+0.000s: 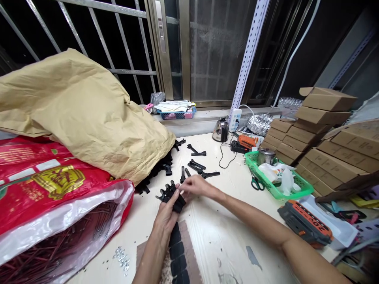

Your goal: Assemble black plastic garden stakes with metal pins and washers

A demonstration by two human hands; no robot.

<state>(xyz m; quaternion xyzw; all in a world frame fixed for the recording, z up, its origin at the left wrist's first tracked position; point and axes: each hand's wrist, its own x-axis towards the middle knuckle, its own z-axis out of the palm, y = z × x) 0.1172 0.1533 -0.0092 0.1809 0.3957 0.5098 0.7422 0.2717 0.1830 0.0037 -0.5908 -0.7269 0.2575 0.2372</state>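
Black forked parts (pixel 167 191) bunched in the left hand (pixel 166 215), over the table (pixel 225 221)

The left hand is closed around the bunch, thumb across the top and forked ends pointing far and left, a grip that seems meant to keep several together. The right hand (pixel 195 184) comes in from the right with fingers curled and fingertips at the bunch; whether it pinches a part cannot be told.

Just beyond the hands, loose black pieces (pixel 196 165) lie scattered, probably within easy reach. Under the left forearm, a strip of black squares (pixel 177 252) runs toward the near edge. Small metal bits (pixel 122 258) sit near left in a loose cluster.

Farther left, a paper sack (pixel 85 114) lies on its side, mouth toward the hands, more dark pieces at its opening, perhaps so they can be drawn out. Nearer, a red bag (pixel 97 167) gapes over thin rods. To the right, a green basket (pixel 304 190) gathers a cup and plastic wrapping, likely keeping them off the working area, with scissors (pixel 257 183) beside it. Cardboard boxes (pixel 334 165) stand stacked at far right.
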